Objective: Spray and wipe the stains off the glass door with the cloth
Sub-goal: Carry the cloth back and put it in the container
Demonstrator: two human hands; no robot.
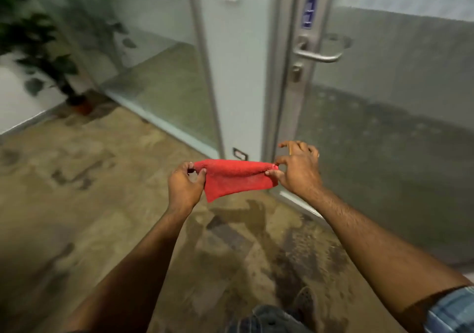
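A red cloth [236,178] is stretched between both hands in front of me, folded along its top edge, with one corner hanging down at the left. My left hand [186,183] pinches its left end. My right hand [298,169] pinches its right end with thumb and forefinger. The glass door [389,117] stands to the right, with a metal frame and a lever handle [318,55]; the glass looks hazy. No spray bottle is in view.
A fixed glass panel [164,81] runs to the left of the door, past a white post [230,76]. A potted plant [38,40] stands in the far left corner. The floor [89,191] is mottled brown. My shoe [305,304] shows at the bottom.
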